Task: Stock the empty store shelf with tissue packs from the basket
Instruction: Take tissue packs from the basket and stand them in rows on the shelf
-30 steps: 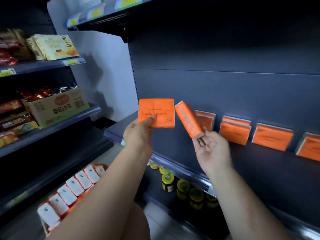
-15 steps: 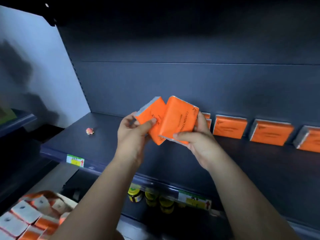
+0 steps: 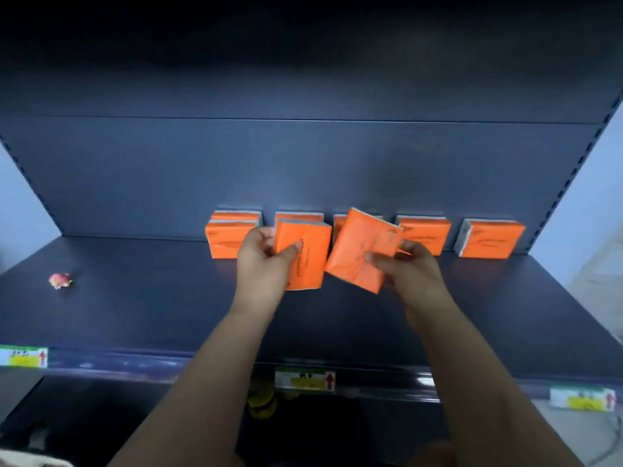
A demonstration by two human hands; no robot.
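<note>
1. Shelf (image 3: 161, 308): dark blue-grey deck with a matching back panel, seen from the front and above.
2. Shelf contents, rear: a row of orange tissue packs (image 3: 428, 232) stands against the back panel, faces forward, from about mid-deck to near the right upright. Five positions counted.
3. The leftmost position (image 3: 226, 239) shows two packs, one behind the other. The third position is mostly hidden by the right hand's pack. The rightmost pack (image 3: 488, 237) stands a little apart from its neighbour, its grey side visible.
4. Left hand (image 3: 261, 261): grasping an orange pack, the left pack (image 3: 303, 254), thumb on the front face and fingers behind. The pack is upright, with its lettering running vertically, in front of the second position. Cannot tell whether its lower edge touches the deck.
5. Right hand (image 3: 411, 267): grasping another orange pack, the right pack (image 3: 362, 251), thumb across the face and fingers behind. The pack is tilted, top leaning right, and held clear of the deck in front of the third position.
6. The lower left corner of the right pack lies just beside the left pack's right edge; contact not determinable.
7. Shelf contents, left: one small pink-red object (image 3: 60, 281) lies on the deck, well apart from the packs. Identity unclear.
8. Front rail: three price labels (image 3: 305, 380), yellow-green, each with a red upward arrow.
9. Below the rail: yellowish items (image 3: 263, 402), dim and blurred.
</note>
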